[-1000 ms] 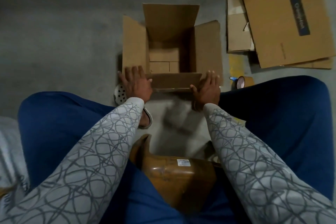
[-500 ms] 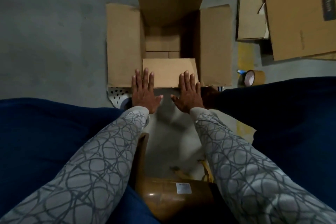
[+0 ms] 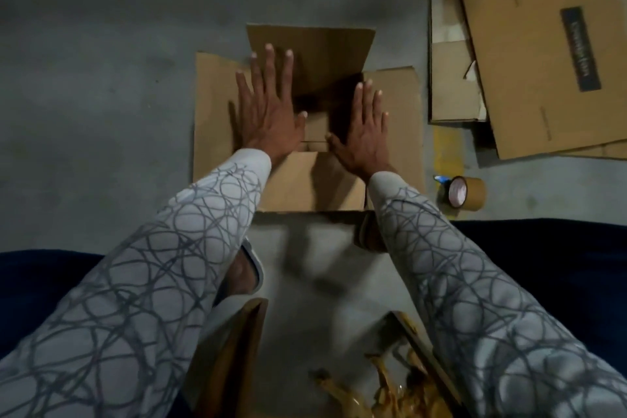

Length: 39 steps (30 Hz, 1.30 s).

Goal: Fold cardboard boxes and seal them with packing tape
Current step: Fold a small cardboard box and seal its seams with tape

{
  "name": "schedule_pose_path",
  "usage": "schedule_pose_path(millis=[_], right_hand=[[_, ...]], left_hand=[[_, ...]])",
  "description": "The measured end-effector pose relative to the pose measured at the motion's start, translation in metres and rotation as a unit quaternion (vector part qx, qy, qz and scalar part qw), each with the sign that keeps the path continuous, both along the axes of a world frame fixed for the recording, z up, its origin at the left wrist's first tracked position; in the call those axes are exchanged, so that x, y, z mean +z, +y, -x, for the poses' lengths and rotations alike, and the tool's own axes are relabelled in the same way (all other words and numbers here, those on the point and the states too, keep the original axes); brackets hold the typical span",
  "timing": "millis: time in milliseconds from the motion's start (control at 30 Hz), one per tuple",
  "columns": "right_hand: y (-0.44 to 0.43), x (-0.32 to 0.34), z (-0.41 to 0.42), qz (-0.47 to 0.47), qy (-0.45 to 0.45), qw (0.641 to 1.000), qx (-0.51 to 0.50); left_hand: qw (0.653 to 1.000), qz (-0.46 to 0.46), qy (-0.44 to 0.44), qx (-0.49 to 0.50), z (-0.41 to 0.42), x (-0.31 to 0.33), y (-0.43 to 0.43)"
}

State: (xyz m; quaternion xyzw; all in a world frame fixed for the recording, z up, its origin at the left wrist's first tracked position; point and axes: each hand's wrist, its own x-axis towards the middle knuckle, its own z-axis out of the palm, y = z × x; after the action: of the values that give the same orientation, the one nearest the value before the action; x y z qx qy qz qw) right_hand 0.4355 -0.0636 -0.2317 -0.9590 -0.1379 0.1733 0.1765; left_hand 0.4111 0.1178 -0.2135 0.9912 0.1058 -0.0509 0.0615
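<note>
An open brown cardboard box (image 3: 217, 132) stands on the grey floor in front of me. Its near flap (image 3: 315, 183) lies folded inward over the opening; the far flap (image 3: 325, 51) stands up and both side flaps lie spread outward. My left hand (image 3: 268, 108) reaches flat, fingers spread, over the box's left side, fingertips toward the far flap. My right hand (image 3: 366, 125) is flat and spread over the box's right inner edge. Neither hand holds anything. A roll of brown packing tape (image 3: 466, 193) lies on the floor right of the box.
Flattened cardboard sheets (image 3: 529, 51) are stacked at the upper right. My blue-clad legs frame the bottom corners. A brown tape-wrapped object (image 3: 237, 360) and crumpled tape scraps (image 3: 383, 390) lie close to me at the bottom. A yellow floor mark (image 3: 448, 149) runs beside the tape roll.
Both hands moved forward from the near flap, now folded down, and reach deeper over the box. The view shifted closer and downward.
</note>
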Motion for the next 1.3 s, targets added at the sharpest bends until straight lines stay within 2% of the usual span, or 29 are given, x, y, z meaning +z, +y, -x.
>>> schedule_pose_path(millis=[167,300,367,467,567,633,767,833,933,1000,1067,1133,1233,1300], right_hand=[[0.014,0.013,-0.063,-0.019,-0.053,0.997,-0.043],[0.018,0.017,-0.082,-0.041,-0.063,0.997,-0.023],[0.016,0.014,-0.076,-0.045,-0.051,0.997,-0.022],[0.009,0.001,-0.048,0.003,-0.035,0.999,-0.020],[-0.002,-0.022,-0.006,0.026,0.050,0.998,-0.010],[-0.009,-0.033,0.017,0.033,0.073,0.997,-0.009],[-0.013,-0.032,0.037,-0.001,0.055,0.998,-0.013],[-0.013,-0.026,0.041,-0.015,0.013,0.999,-0.030],[-0.015,-0.015,0.047,-0.032,-0.012,0.993,-0.113],[-0.020,-0.008,0.049,-0.057,0.008,0.980,-0.190],[-0.028,-0.003,0.052,-0.058,0.023,0.969,-0.240],[-0.035,-0.001,0.058,-0.060,0.021,0.959,-0.277],[-0.036,0.004,0.073,-0.080,-0.059,0.948,-0.303],[-0.033,0.004,0.087,-0.080,-0.100,0.960,-0.247]], left_hand=[[0.999,-0.028,-0.027,-0.025,-0.062,0.012,0.027],[0.999,-0.020,-0.033,-0.019,-0.062,0.014,0.031],[0.998,-0.025,-0.057,-0.024,-0.046,0.009,0.025],[0.998,-0.002,-0.066,-0.020,-0.009,-0.012,0.013],[0.999,0.022,0.006,-0.030,0.036,-0.040,-0.003],[0.998,0.033,0.056,-0.026,0.062,-0.054,-0.008],[0.997,0.056,0.041,-0.025,0.082,-0.044,-0.015],[0.997,0.078,0.007,0.021,0.081,-0.024,-0.020],[0.973,0.165,0.070,0.145,0.070,0.000,-0.015],[0.956,0.194,0.167,0.142,0.061,0.007,-0.003],[0.943,0.209,0.243,0.093,0.054,0.009,0.006],[0.957,0.192,0.201,0.082,0.054,0.007,0.005],[0.986,0.128,0.007,0.105,0.067,0.002,-0.007],[0.989,0.071,-0.097,0.088,0.071,-0.001,-0.017]])
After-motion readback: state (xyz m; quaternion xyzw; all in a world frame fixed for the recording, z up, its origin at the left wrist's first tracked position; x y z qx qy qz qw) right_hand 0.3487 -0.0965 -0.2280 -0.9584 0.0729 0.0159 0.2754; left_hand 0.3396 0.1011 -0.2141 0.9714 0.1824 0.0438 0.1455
